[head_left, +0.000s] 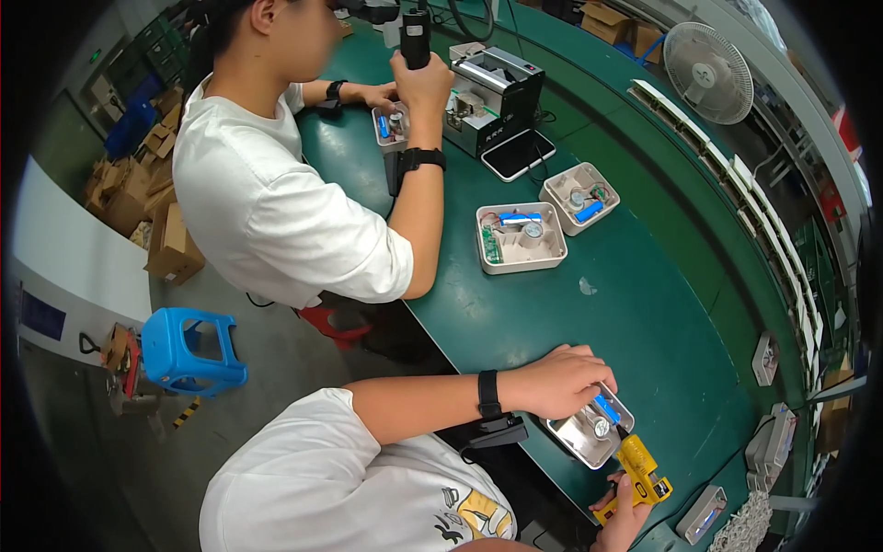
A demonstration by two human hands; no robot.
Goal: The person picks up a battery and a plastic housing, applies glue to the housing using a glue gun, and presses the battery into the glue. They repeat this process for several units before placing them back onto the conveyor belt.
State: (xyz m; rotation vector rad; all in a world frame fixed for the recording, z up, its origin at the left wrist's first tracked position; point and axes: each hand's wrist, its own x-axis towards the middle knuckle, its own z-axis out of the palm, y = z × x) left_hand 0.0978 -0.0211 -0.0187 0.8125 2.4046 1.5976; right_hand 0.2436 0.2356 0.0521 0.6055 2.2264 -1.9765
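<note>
In front of me a light plastic case (578,436) lies on the bench. Inside it sit a blue cylindrical battery (607,408) and a round metal part (602,428). My left hand (559,381) is closed over the far left end of this case; its fingertips reach the rim near the battery. At the near right, my right hand (624,517) grips a yellow glue gun (642,469). Its dark nozzle points into the case, close to the battery's end. Whether the nozzle touches anything is too small to tell.
Two similar open cases (522,265) (602,175) stand farther along the green bench (635,294). A co-worker (276,198) holds a black tool (416,39) over another case, beside a black machine (497,92). More cases (704,515), white strands (745,526) and a fan (706,74) line the right.
</note>
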